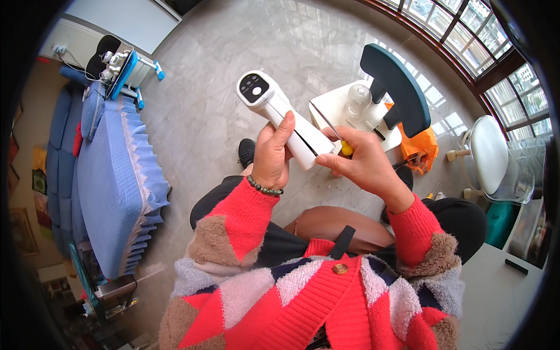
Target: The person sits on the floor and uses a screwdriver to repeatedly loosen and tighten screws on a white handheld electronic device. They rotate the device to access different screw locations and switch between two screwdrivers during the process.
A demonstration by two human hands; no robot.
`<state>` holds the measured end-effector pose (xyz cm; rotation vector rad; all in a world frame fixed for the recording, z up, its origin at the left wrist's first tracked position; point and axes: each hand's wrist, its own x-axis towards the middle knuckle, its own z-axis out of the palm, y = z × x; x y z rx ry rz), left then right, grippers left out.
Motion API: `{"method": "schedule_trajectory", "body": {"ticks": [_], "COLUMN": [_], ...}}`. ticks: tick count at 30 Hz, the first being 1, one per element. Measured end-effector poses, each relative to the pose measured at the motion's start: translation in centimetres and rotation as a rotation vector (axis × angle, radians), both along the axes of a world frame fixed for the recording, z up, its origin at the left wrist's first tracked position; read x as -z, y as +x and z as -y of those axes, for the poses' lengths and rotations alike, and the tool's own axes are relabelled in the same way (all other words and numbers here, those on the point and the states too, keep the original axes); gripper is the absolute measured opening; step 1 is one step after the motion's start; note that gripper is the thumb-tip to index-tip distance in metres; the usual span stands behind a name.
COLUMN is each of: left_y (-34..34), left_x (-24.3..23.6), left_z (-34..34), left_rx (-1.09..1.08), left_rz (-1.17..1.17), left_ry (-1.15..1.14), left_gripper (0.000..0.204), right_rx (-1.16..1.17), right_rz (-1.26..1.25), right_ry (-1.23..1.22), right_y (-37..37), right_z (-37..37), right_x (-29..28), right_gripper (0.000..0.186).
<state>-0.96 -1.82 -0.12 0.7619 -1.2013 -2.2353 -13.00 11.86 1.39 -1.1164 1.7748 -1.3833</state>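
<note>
My left hand [272, 156] grips a white handheld device [303, 146] with a black panel [254, 87] and round button at its upper end; a long dark slit shows along the body. My right hand [370, 166] is closed on a yellow-handled screwdriver [346, 147], its shaft pointing up and left beside the device, while the thumb rests on the device's lower end. Behind, a clear plastic container [358, 100] and small tools [376, 132] lie on a white seat [326, 99] with a dark backrest [394, 87].
An orange bag [421, 151] lies behind the seat. At right are a white stool [489, 154] and a white surface [490, 291], with windows above. At left stand a blue-covered padded piece [111, 192], a sofa [61, 163] and a blue-framed stand [134, 81]. My crossed legs are below.
</note>
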Motion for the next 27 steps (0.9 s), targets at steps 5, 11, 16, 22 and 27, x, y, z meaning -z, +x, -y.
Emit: {"method": "schedule_trajectory", "body": {"ticks": [5,11,16,22,27], "left_y": [0.1,0.0,0.2,0.8,1.5], "left_x": [-0.2,-0.9,-1.0,-0.4,0.1], "left_z": [0.0,0.1,0.2,0.8,1.5], "left_rx": [0.123,0.199,0.220,0.236,0.316], "left_rz": [0.028,0.052,0.052,-0.052,-0.155], "left_ry": [-0.005,-0.071,-0.070,-0.028,-0.042], "left_gripper": [0.048,0.044,0.044,0.048,0.062], "right_rx": [-0.063,-0.032,-0.018,0.063,0.139], "right_rz": [-0.091,-0.183,-0.162,-0.377,-0.666], "right_ry": [-0.095,-0.132,-0.082,-0.232,-0.296], "right_y": [-0.8,-0.8,-0.7,1.0,2.6], "right_z": [-0.8,-1.1,-1.2,-1.5,-1.9], "right_x": [-0.3,-0.8,-0.9,-0.8,-1.2], "right_gripper": [0.043,0.041,0.041,0.045,0.052]}}
